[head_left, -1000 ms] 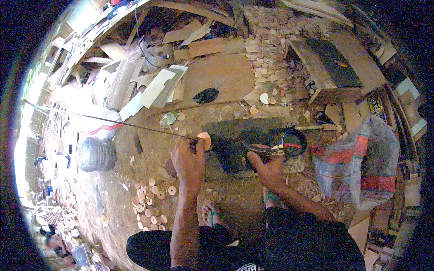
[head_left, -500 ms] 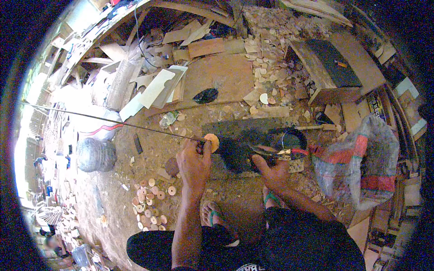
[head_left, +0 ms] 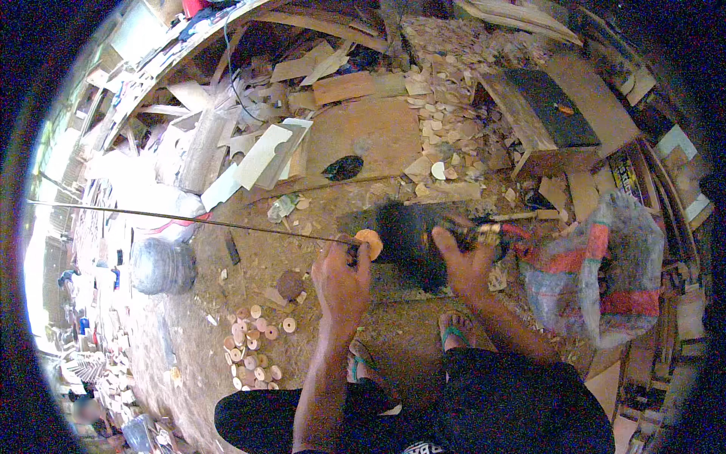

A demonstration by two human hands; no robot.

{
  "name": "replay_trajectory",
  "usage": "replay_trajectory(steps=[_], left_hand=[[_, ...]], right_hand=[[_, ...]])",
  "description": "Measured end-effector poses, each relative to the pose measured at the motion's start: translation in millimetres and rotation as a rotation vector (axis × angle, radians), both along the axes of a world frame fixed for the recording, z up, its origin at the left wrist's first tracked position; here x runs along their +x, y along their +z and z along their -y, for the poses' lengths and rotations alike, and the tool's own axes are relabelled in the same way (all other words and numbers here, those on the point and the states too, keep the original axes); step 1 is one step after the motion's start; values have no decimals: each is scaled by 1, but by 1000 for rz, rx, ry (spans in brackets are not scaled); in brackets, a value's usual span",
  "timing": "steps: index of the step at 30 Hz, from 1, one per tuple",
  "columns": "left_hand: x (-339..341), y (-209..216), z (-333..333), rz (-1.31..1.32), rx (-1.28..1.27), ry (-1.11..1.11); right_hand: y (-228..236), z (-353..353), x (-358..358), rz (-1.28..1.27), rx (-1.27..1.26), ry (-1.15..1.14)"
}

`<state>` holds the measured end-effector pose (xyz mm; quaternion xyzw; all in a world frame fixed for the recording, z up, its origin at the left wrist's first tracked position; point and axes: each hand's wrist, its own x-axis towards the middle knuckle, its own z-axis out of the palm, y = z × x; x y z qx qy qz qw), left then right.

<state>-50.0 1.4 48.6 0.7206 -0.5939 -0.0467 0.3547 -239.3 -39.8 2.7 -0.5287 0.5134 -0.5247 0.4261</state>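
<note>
My left hand [head_left: 342, 268] is closed at the end of a long thin rod [head_left: 249, 227], which runs far out to the left. A round pale-wood disc [head_left: 369, 244] sits at that end, against my fingertips. To its right is a black, motion-blurred shape [head_left: 408, 246], whose kind I cannot make out. My right hand [head_left: 463, 261] is at the right side of this shape, thumb up, fingers curled round something dark and mostly hidden. Several small wooden discs with centre holes [head_left: 253, 344] lie on the ground left of my left forearm.
A grey-and-red woven sack [head_left: 594, 280] stands at the right. Further back are a wooden box [head_left: 560, 144], a board [head_left: 370, 136] and many wood offcuts [head_left: 446, 106]. A round grey bundle [head_left: 162, 265] stands at the left. My sandalled feet [head_left: 457, 333] are below my hands.
My left hand, with the rod and disc, has shifted slightly right. My right hand has moved a little up and right, and the black blurred shape now appears higher and wider.
</note>
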Motion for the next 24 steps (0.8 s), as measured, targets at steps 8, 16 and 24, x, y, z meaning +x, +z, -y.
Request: replay_trajectory(steps=[8,16,24], left_hand=[[13,-1,5,38,-4,36],[19,2,-2,-51,113,35],[36,-3,1,-60,55,88]], right_hand=[[4,-31,1,24,131,102],[-2,-4,10,79,-70,51],[-32,-25,7,-69,248,111]])
